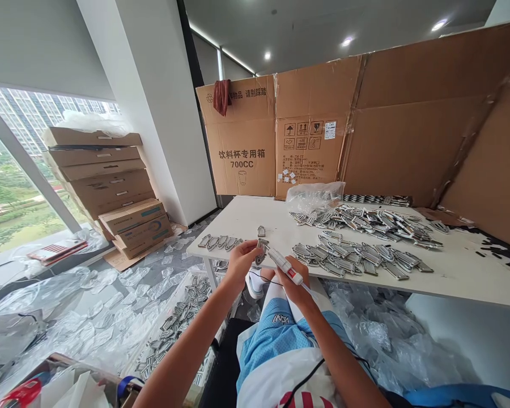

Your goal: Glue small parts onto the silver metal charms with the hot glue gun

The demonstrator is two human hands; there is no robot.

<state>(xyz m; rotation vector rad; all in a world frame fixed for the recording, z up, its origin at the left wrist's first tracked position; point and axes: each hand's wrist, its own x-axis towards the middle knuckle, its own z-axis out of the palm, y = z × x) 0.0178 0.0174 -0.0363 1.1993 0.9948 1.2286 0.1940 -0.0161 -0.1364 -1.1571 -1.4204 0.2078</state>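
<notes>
Above the table's front edge, my left hand (243, 262) pinches a small grey metal fitting (261, 253) with a rounded, looped outline. My right hand (296, 280) is wrapped round a white tube-shaped tool (283, 263) with a red part near its back end. The tool's front end points toward the fitting; I cannot tell whether they touch. Just beyond my left fingers, a single similar fitting (261, 231) lies on the white table (246, 212). Left of it, several fittings (219, 242) lie in a row.
Piles of fittings (361, 255) cover the table's right side, beside a clear plastic bag (314, 195). Tall cardboard panels (310, 102) stand behind. Below left, a crate (174, 323) holds more fittings. Plastic wrappers (89, 309) litter the floor near stacked cartons (110, 181).
</notes>
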